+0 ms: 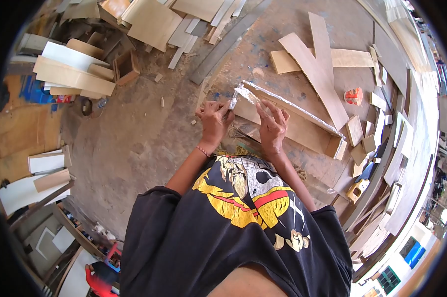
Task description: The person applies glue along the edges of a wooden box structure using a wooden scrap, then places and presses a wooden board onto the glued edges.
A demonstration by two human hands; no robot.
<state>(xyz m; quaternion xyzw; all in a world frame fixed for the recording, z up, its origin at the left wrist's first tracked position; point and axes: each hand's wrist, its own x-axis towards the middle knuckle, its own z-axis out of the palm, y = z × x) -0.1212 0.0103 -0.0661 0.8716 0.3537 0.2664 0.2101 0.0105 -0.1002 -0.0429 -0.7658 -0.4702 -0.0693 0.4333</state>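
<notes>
A long, narrow wooden box frame (292, 131) lies on the workbench in front of me, with white paste along the top edges of its far side and left end. My left hand (216, 121) is closed at the frame's left end, its fingers pinching the short end board (233, 102). My right hand (274, 126) is closed on a small white-smeared strip (247, 94), whose far tip reaches the pasted left corner. The strip's exact kind is hard to make out. Part of it is hidden by the fingers.
Crossed boards (315, 69) lie beyond the frame, beside a red-and-white tub (353, 96). Wood offcuts (355, 129) and a yellow-handled saw (358, 189) are at the right. Stacked panels (75, 74) stand at the left. A person in red (100, 279) is at lower left.
</notes>
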